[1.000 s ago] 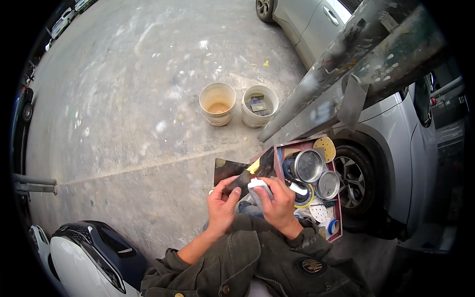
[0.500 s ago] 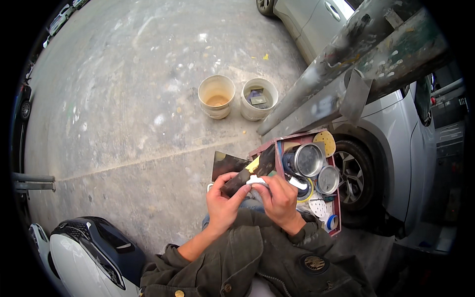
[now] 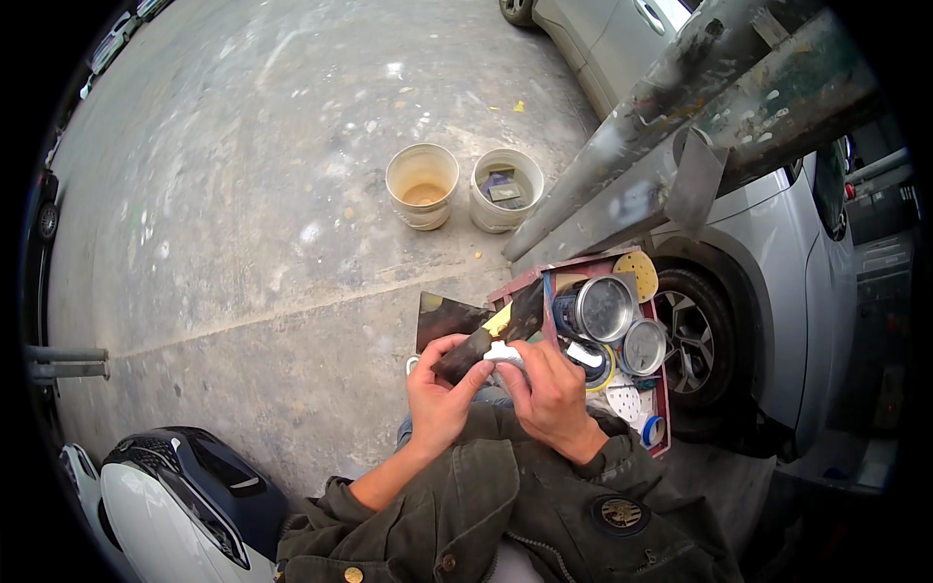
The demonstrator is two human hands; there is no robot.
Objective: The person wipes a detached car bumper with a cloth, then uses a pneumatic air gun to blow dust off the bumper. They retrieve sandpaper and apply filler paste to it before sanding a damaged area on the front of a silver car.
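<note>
My left hand (image 3: 437,400) is closed around the lower end of a dark, flat strip (image 3: 466,356), which slants up to the right. A dab of yellow paste (image 3: 499,320) lies across the strip. Close beside the strip, my right hand (image 3: 556,400) pinches a small white and silver piece, perhaps a tube (image 3: 502,354); its lower part is hidden by the fingers. The left thumb tip reaches to that piece. Behind the strip sits another dark flat plate (image 3: 442,321) with a yellowish smear at one corner.
A reddish tray (image 3: 663,408) at my right holds round cans (image 3: 604,309), sanding discs (image 3: 637,272) and a blue-rimmed lid. Ahead stand two pale buckets (image 3: 422,185). Thick grey posts (image 3: 632,165) and a silver car (image 3: 768,262) border the right side; a white-and-black vehicle (image 3: 175,496) is lower left.
My right hand has shifted slightly, and more of the silver part of the small piece now shows. My left hand keeps its hold on the strip. The view has moved a little.
</note>
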